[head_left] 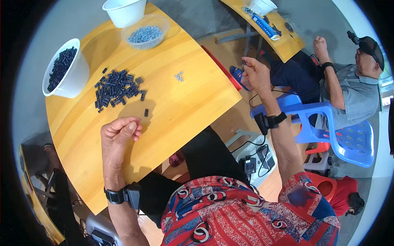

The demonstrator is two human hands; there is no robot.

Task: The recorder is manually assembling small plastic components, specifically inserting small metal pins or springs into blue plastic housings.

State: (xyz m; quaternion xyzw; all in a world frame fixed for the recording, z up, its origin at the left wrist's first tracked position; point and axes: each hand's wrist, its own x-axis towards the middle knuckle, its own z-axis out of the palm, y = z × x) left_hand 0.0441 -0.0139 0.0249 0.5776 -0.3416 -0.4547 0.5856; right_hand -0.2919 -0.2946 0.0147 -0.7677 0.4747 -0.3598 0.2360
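Over the near part of the yellow wooden table, my left hand (121, 133) is closed, thumb pressed against curled fingers; anything inside them is hidden. Just beyond its fingertips a single small black block-shaped piece (146, 112) lies on the wood. Farther off is a loose heap of similar black pieces (117, 88). My right hand (257, 76) is raised beyond the table's right edge, pinching a small dark piece (244, 62) between thumb and forefinger. A few small silvery metal parts (179, 76) lie on the table to the right of the heap.
A white tub (81, 78) of black pieces stands at the table's left edge. Along the far side are a clear bowl (164, 30) of silvery parts and another white tub (127, 14). At the right, a person (349, 86) sits on a blue plastic chair (355, 141) beside another table (287, 45).
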